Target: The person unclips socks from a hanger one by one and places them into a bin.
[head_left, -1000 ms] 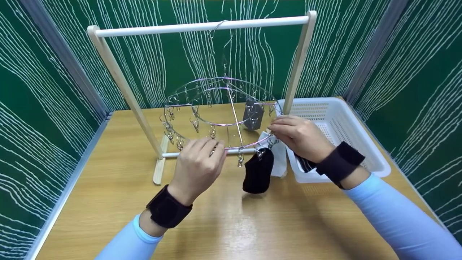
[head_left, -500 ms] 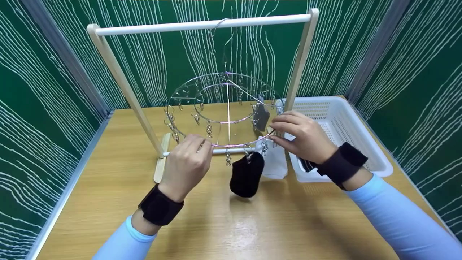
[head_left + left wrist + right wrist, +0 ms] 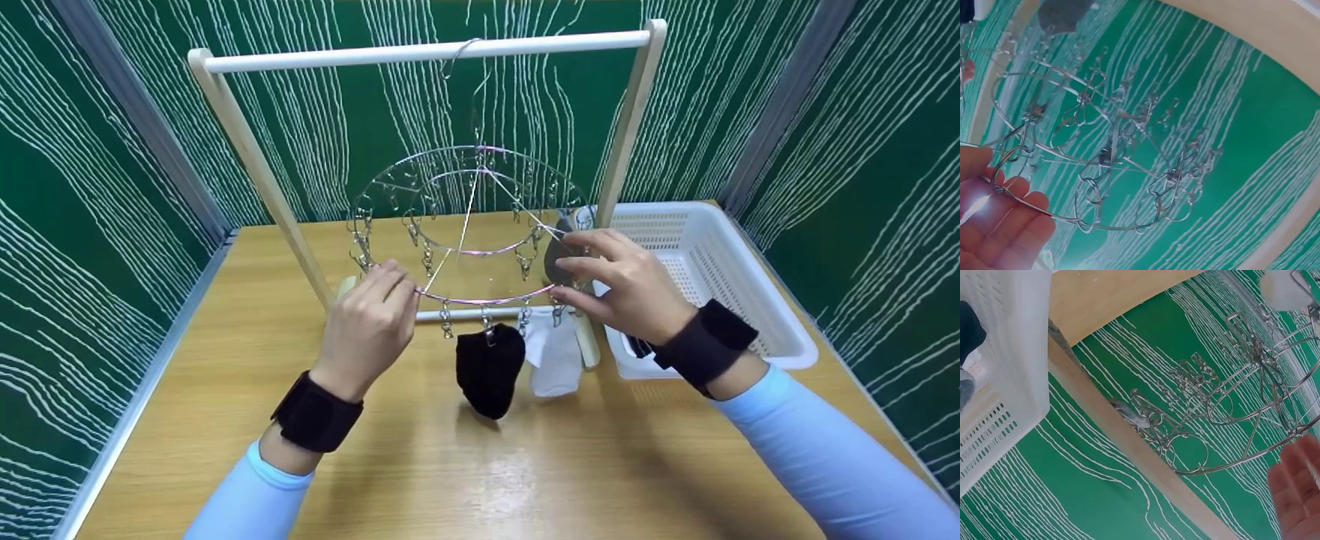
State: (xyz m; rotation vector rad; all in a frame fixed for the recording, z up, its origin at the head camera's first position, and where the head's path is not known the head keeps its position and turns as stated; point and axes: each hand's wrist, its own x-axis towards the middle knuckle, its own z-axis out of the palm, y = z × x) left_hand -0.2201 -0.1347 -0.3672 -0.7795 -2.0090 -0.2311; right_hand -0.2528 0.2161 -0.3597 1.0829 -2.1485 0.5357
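On the table (image 3: pixel 405 480), a rack (image 3: pixel 337 57) lets the round hanger (image 3: pixel 480 302) hang free; the left hand (image 3: pixel 369 316) pinches its rim, seemingly to steady it; the right hand (image 3: pixel 626 285), fingers spread, meets the rim; a black sock (image 3: pixel 491 371) dangles clipped nearest.

This looks like a small booth, perhaps a lab's or studio's: green panels (image 3: pixel 832 172) streaked with wavy white lines stand along the back edge and both sides of a wood-grain counter (image 3: pixel 405 480), with grey posts (image 3: pixel 142 124) at its back corners.
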